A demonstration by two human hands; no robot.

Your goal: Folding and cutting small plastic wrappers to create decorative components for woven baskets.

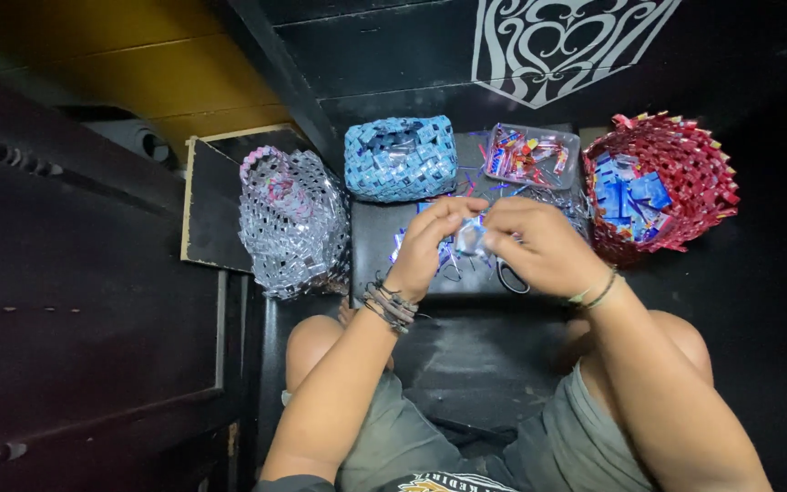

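Pinching grips of both hands (pixel 489 241) on foil strip (pixel 469 239)

I see a small black tabletop (pixel 384 246) below me, carrying a blue woven basket (pixel 401 158) at its far left and, just beside that, a clear plastic tray (pixel 533 155) of coloured scraps. Loose blue and purple strips (pixel 480 187) lie scattered across the middle, and what I take to be a pair of scissors (pixel 509 276) rests near the front edge, though the view there is dim. A silver woven basket (pixel 293 223) and a red woven basket (pixel 662 187) flank the tabletop, and I cannot tell whether either rests on it.
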